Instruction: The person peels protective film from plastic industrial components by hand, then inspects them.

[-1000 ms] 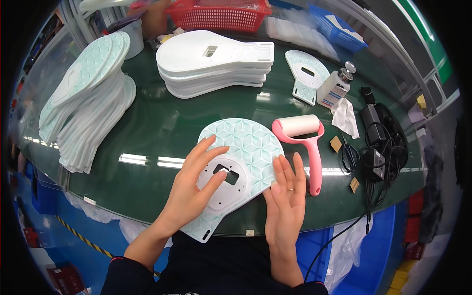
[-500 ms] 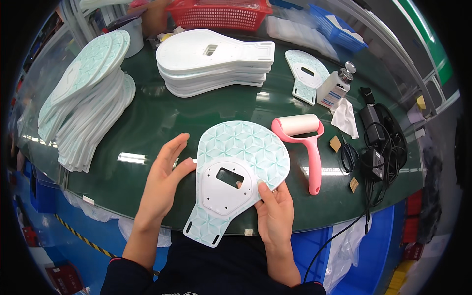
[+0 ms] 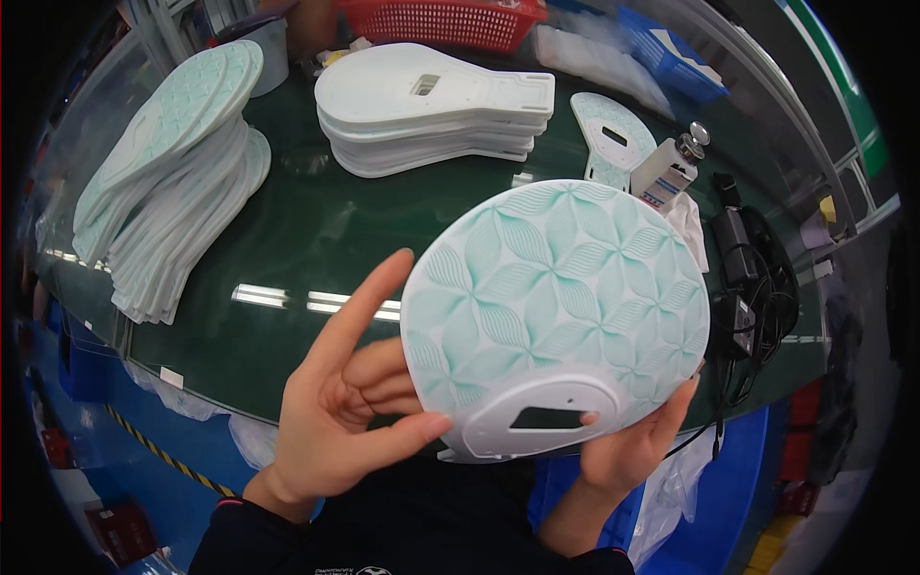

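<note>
Head view: patterned panel (image 3: pixel 556 287) nearest, raised above the tabletop between both hands, tilted, broad rounded end up and away from the body, pale green petal motif facing the camera, raised white plate with a rectangular cut-out low down.
Right hand (image 3: pixel 628 455): closed on the lower right edge of the patterned panel, mostly behind it, bearing its weight; one fingertip visible through the cut-out.
Left hand (image 3: pixel 350 402): half open, index finger stretched up beside the left rim, other fingers curled at that rim, thumb tip at the lower left edge; cannot tell whether pinching or merely touching.
Sleeves (image 3: pixel 249 537): dark, at the lower edge.
Blue bin (image 3: pixel 733 479): below the table's near edge, at lower right.
Green tabletop (image 3: pixel 287 230): glossy, streaked with reflections.
Black cables (image 3: pixel 762 316): tangled at right.
White cloth (image 3: pixel 688 225): partly hidden behind the upper right rim.
Bottle (image 3: pixel 663 172): white, metal-topped, just beside a spare panel (image 3: pixel 599 115).
Stacks: fanned stack (image 3: pixel 182 192) at left, patterned faces uppermost; straight stack (image 3: pixel 383 86) at centre, plain white face up, narrow end rightward.
Far edge: bucket (image 3: pixel 273 72) behind the fanned stack, red basket (image 3: pixel 441 24) at top centre, blue basket (image 3: pixel 676 57) farther right.
</note>
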Demonstrator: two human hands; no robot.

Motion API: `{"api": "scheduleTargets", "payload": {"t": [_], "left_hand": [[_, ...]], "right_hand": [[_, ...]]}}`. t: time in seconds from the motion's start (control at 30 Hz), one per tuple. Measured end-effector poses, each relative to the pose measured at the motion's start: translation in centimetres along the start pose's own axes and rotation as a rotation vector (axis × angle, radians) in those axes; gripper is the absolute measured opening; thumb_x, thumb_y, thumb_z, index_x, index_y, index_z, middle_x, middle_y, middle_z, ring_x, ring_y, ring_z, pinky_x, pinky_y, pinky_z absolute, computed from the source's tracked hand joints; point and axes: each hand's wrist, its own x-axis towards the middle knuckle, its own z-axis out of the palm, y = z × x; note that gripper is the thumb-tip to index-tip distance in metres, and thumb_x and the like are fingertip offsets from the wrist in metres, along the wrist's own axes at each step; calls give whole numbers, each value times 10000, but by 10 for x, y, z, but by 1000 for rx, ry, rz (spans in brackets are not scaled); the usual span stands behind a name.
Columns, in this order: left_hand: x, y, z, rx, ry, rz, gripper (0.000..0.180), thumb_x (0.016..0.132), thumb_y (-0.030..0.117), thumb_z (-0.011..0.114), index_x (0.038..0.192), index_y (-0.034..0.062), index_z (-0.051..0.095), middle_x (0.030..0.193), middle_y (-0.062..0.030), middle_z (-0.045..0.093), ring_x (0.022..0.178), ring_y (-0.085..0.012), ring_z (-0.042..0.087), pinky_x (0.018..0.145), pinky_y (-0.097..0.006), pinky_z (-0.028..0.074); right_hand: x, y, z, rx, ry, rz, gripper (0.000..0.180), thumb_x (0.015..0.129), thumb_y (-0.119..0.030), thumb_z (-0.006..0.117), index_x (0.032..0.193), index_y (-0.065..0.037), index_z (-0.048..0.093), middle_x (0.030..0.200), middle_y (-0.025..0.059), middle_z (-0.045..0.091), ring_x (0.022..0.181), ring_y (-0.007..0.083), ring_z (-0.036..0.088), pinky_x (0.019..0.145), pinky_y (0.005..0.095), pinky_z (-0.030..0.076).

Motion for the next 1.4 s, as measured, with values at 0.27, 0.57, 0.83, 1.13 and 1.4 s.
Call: {"api": "scheduleTargets", "payload": {"t": [0.27, 0.57, 0.83, 1.13, 1.4], "left_hand": [[-9, 5, 8, 6, -92, 187, 488, 715, -99, 547, 1154, -113, 334, 1011, -213, 532, 921, -225, 545, 794, -290, 445], [-4, -1, 4, -12, -136, 351, 344, 820, 49, 466, 1101, -133, 388, 953, -218, 559, 883, -195, 552, 786, -281, 420], [-1, -8, 5, 32, -18, 287, 361, 803, 148, 480, 1029, -125, 410, 836, -170, 542, 714, -150, 510, 610, -245, 398], [1, -3, 16, 195, -127, 265, 776, 585, -78, 611, 1219, -77, 164, 1059, -231, 480, 952, -241, 524, 803, -312, 416], [4, -10, 15, 23, 43, 185, 409, 849, 98, 417, 1194, -74, 284, 1085, -145, 475, 983, -159, 469, 829, -267, 367]], "right_hand": [[-18, -24, 2, -85, -36, -44, 492, 880, -319, 298, 1296, -98, 158, 1333, 136, 173, 1174, 304, 287, 966, 453, 269], [-27, -18, 7, -1032, 421, -154, 599, 840, -325, 392, 1307, -131, 72, 1348, 129, 82, 1210, 323, 182, 902, 526, 328], [-20, -28, 3, 199, -97, 114, 501, 868, -433, 234, 1315, -236, 125, 1371, 31, 100, 1198, 289, 243, 721, 397, 460], [-20, -21, 14, 215, 113, 69, 486, 867, -436, 253, 1304, -233, 190, 1362, 33, 150, 1186, 277, 264, 787, 434, 411], [-17, -15, 16, 215, 114, 41, 491, 864, -435, 271, 1299, -218, 209, 1355, 42, 169, 1161, 300, 296, 750, 458, 421]]}}
